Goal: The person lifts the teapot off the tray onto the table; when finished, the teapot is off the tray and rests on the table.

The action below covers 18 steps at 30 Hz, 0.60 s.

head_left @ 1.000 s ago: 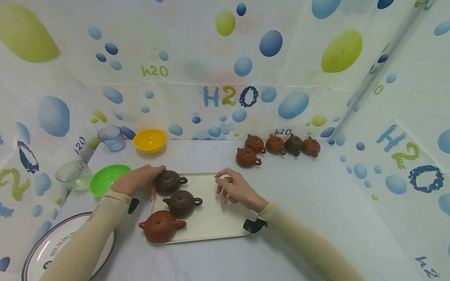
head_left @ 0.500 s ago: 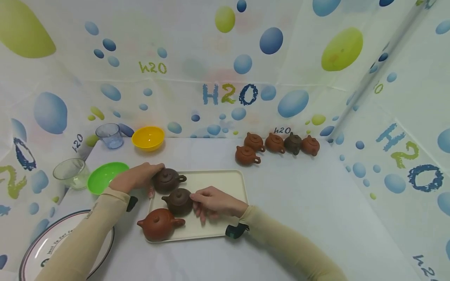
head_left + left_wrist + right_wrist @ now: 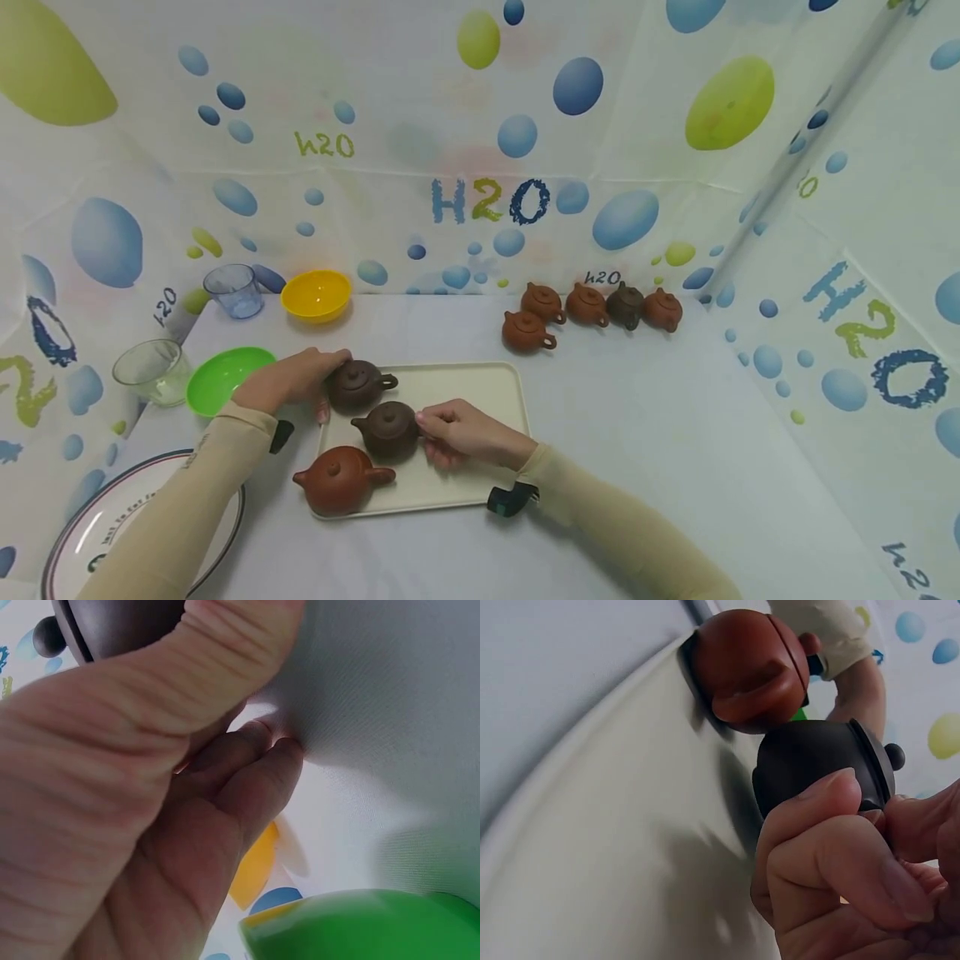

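Note:
A cream tray (image 3: pixel 457 487) carries two dark brown teapots and a reddish-brown one. My left hand (image 3: pixel 292 383) holds the far dark brown teapot (image 3: pixel 358 385) at its spout end; that spout is hidden behind my fingers. In the left wrist view, a dark part of this pot shows beyond the thumb. With thumb and curled fingers my right hand (image 3: pixel 468 432) pinches the handle of the middle dark brown teapot (image 3: pixel 388 429). Whether that pot touches the tray is hard to tell. The reddish-brown teapot (image 3: pixel 341 481) sits at the tray's near left corner.
Several small teapots (image 3: pixel 588 307) cluster at the back right. On the left stand a green bowl (image 3: pixel 225 375), a yellow bowl (image 3: pixel 317 297), a clear glass bowl (image 3: pixel 153 371) and a bluish glass (image 3: pixel 234 292). A large rimmed plate (image 3: pixel 210 546) lies beneath the left forearm.
My right hand has come left and down across the tray and taken the middle teapot's handle. That teapot has shifted slightly right. The left hand stays at the far teapot.

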### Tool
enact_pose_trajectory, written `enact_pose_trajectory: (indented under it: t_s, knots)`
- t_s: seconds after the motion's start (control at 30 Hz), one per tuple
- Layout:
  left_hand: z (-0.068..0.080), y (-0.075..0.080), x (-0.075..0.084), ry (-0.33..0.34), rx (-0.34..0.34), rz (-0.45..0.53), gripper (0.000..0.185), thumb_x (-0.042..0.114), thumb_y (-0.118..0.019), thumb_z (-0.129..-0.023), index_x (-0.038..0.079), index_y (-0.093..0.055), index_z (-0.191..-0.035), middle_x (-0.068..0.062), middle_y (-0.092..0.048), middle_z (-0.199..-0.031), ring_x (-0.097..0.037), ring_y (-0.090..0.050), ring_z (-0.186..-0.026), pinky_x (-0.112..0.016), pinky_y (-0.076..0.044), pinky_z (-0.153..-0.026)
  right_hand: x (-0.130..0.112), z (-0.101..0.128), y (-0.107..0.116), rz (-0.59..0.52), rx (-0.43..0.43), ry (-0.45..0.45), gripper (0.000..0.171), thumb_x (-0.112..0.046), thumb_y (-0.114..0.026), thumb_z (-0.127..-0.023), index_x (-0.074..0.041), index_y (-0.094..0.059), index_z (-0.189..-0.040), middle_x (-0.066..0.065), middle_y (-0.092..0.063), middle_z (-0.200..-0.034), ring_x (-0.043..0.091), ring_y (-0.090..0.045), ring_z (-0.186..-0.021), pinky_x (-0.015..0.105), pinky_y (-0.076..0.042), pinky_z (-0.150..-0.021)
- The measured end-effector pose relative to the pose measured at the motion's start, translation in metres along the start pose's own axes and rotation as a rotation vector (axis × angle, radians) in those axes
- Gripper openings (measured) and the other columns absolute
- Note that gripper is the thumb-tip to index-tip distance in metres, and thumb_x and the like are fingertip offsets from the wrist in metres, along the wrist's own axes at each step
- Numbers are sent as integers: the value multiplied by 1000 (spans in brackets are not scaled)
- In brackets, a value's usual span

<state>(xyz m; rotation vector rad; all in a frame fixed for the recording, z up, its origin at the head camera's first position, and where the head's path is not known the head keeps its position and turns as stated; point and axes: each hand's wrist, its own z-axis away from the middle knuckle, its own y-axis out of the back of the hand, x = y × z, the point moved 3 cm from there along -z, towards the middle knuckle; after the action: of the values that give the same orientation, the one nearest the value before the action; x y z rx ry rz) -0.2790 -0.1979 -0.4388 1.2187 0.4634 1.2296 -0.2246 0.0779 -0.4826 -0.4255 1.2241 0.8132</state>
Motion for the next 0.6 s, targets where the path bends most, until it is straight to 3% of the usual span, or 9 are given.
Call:
enact_pose_trajectory:
  t_s: [0.23,0.6]
  knots:
    - [0,-2,0,24,0,14,82,5,-94,-70,1,-55,-143,-22,-68,-130,-39,-62,-113,-63,-55,-105,1,16,13,-6,29,-9,42,-35,-47,-114,2,-60,-101,1,-59,-74,11,-52,-64,21,-41,-55]
    - [1,0,3,-14,17,-2,73,8,-96,-68,6,-58,-129,-14,-70,-116,-33,-62,-102,-58,-57,-98,13,45,36,-75,93,-16,44,-32,-46,-115,9,-60,-105,1,-61,-79,11,-52,-64,22,-40,-54]
